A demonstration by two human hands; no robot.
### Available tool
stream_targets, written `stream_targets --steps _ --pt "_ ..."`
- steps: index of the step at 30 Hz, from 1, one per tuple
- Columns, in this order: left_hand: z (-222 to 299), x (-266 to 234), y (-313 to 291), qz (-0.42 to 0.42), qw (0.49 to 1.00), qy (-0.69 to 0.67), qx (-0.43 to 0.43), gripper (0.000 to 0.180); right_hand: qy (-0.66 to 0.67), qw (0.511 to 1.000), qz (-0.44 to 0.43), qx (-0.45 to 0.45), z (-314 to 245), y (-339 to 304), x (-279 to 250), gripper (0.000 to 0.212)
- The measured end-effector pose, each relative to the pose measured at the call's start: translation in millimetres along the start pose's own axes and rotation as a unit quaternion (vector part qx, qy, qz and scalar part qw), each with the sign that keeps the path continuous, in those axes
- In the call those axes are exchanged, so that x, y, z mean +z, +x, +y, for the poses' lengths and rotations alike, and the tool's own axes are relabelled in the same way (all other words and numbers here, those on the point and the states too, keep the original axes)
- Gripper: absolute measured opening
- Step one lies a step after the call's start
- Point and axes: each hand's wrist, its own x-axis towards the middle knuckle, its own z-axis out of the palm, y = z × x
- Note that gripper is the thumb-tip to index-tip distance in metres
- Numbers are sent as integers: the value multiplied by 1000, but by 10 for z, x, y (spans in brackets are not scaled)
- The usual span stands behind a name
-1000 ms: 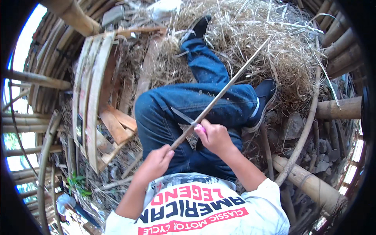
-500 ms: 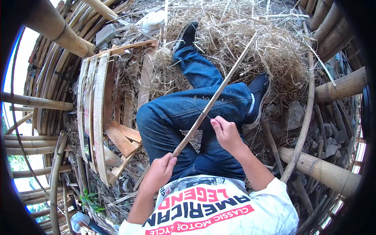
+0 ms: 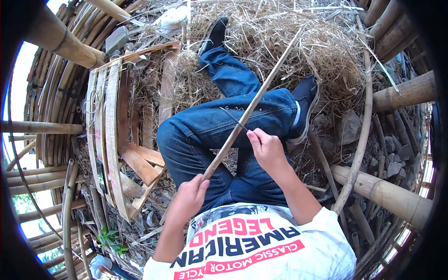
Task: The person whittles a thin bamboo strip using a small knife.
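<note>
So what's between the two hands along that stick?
In the head view, only bare stick runs between the left hand and the right hand, crossing above the jeans; nothing else sits there.

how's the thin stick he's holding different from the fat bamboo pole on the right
The thin tan stick is slender, while the thick tan bamboo pole is many times wider. The stick runs diagonally across the person's blue-jeaned lap; the pole lies among stones and debris. The left hand grips the stick's lower end and the right hand is by its middle; no hand touches the pole. Both are long, straight and pale brown.
</note>
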Motion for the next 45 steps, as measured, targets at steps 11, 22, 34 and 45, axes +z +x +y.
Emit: stream_targets --steps 11,22,34,45 --pt "48 61 13 19 999 24 17 20 -63 998 9 -8 -49 15 4 32" --pt "50 1 43 8 1000 16 -3 19 -22 999 -10 38 -51 -239 -116 30" --pt "72 -188 25 22 998 56 -37 21 43 998 -13 52 -56 -217 -78 27" --pt "157 -102 13 7 997 64 -35 21 -4 1000 10 12 -76 -44 30 31"
